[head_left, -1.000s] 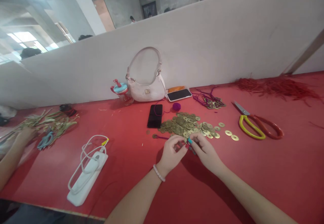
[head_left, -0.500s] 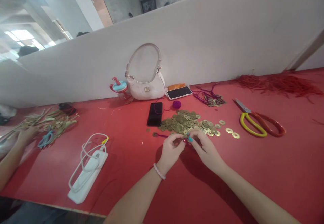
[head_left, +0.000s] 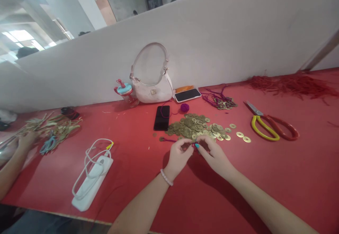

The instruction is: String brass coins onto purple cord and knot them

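My left hand [head_left: 180, 160], with a bead bracelet at its wrist, is closed in a pinch. A short purple cord [head_left: 169, 140] runs into it from a round holed coin [head_left: 161, 139] on the table. My right hand [head_left: 213, 154] is pinched too, its fingertips meeting the left ones on the cord; whatever else they grip is hidden. Just beyond both hands spreads a heap of brass-coloured holed coins [head_left: 190, 124]. A ball of purple cord [head_left: 184, 107] sits behind the heap, its loose strand crossing a black phone [head_left: 161, 118].
Yellow-and-red-handled scissors [head_left: 265, 121] lie right; coins strung on purple cord [head_left: 222, 101] lie behind. A white handbag [head_left: 153, 91], lidded cup [head_left: 127, 93] and second phone [head_left: 188, 95] stand by the partition. Left are a power strip [head_left: 92, 184] and another person's hand [head_left: 28, 140] among plant strips.
My fingertips have shifted slightly and drawn closer together at the same spot. The whole view has moved a little; the objects on the table stay in place.
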`<action>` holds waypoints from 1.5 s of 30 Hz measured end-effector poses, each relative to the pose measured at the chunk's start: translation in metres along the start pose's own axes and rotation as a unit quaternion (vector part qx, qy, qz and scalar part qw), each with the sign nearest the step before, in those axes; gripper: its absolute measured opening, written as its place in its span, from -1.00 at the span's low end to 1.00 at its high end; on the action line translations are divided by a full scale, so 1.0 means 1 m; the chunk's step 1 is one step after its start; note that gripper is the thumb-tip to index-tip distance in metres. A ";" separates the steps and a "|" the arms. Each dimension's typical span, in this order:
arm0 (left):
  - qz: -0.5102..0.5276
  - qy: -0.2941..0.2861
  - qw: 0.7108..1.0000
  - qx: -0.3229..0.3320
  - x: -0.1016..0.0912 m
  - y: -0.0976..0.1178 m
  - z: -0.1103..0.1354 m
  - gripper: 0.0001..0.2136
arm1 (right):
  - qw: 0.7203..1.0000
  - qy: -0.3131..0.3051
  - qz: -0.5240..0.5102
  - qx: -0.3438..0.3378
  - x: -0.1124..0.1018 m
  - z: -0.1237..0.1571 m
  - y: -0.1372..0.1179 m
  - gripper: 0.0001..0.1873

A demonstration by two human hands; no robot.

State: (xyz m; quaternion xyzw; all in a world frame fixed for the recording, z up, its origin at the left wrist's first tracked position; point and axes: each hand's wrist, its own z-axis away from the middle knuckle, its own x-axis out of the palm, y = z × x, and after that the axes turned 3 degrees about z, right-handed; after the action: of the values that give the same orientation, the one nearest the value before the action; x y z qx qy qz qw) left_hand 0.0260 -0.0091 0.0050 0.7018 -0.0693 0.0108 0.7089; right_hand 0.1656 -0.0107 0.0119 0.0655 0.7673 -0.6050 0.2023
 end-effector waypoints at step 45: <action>-0.028 -0.109 0.991 0.069 -0.015 0.006 -0.003 -0.87 | 0.957 -0.067 -0.244 0.140 -0.004 -0.003 -0.011 -0.80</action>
State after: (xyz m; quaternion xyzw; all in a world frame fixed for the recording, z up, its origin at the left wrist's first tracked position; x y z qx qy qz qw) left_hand 0.0107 -0.0048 0.0087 0.7480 -0.1255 -0.0814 0.6466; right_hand 0.1644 -0.0106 0.0237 -0.1363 0.6527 -0.7400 0.0884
